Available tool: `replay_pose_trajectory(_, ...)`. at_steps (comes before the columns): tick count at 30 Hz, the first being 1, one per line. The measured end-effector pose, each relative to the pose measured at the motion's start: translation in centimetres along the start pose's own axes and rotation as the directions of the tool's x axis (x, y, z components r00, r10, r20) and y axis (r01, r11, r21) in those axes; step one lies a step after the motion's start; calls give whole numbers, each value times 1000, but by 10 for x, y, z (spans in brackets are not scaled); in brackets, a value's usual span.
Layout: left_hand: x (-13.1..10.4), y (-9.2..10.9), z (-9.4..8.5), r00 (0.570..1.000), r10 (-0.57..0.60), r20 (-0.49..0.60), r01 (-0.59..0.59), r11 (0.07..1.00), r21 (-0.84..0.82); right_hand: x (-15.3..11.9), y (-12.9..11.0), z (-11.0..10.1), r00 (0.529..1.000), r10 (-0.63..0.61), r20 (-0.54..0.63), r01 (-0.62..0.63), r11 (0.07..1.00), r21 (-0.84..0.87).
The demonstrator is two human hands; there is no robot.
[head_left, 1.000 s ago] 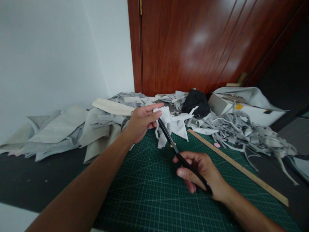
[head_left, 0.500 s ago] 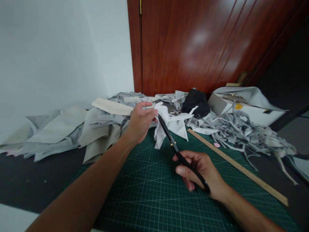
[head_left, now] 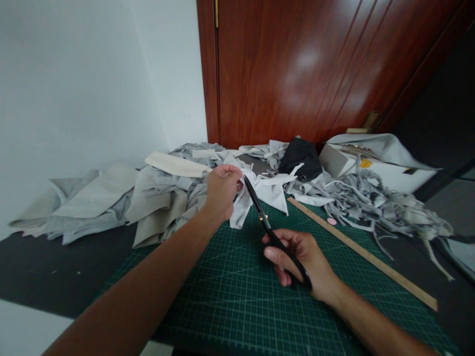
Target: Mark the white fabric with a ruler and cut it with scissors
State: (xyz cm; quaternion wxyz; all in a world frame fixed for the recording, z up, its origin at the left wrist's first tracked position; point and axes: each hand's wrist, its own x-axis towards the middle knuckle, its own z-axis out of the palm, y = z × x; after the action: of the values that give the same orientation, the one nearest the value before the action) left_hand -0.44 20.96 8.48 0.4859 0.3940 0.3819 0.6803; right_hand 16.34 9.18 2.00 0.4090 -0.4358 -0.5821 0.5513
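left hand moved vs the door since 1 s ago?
Yes. The left hand has drawn slightly nearer, away from the door, curling tighter on the white fabric.

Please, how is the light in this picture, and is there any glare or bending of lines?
Head view: soft daylight, faint shadows on the cutting mat; pale glare patches on the wooden door; wide-lens stretch bends the ruler and forearms toward the edges; the scissors and both hands stay sharp.
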Motion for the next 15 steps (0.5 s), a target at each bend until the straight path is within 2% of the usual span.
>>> replay_pose_trajectory(3, -1, -4, 7, 999, -20, -43, 19, 999, -26, 0, 0, 2, 1000, -2, -20, 2, 1000, 2)
replay_pose_trajectory(9, -5, -6, 8, 987, -159, 0, 159, 987, -12, 1, -2, 2, 999, 8, -39, -8, 1000, 2)
replay_pose_trajectory(12, -5, -8, 5, 991, -135, -1, 135, 991, 25, 0, -2, 4, 999, 17, -32, -17, 1000, 4)
replay_pose_trajectory(15, -3, -14, 4, 999, -31, -21, 33, 995, 91, 0, -1, 6, 999, 17, -32, -17, 1000, 14)
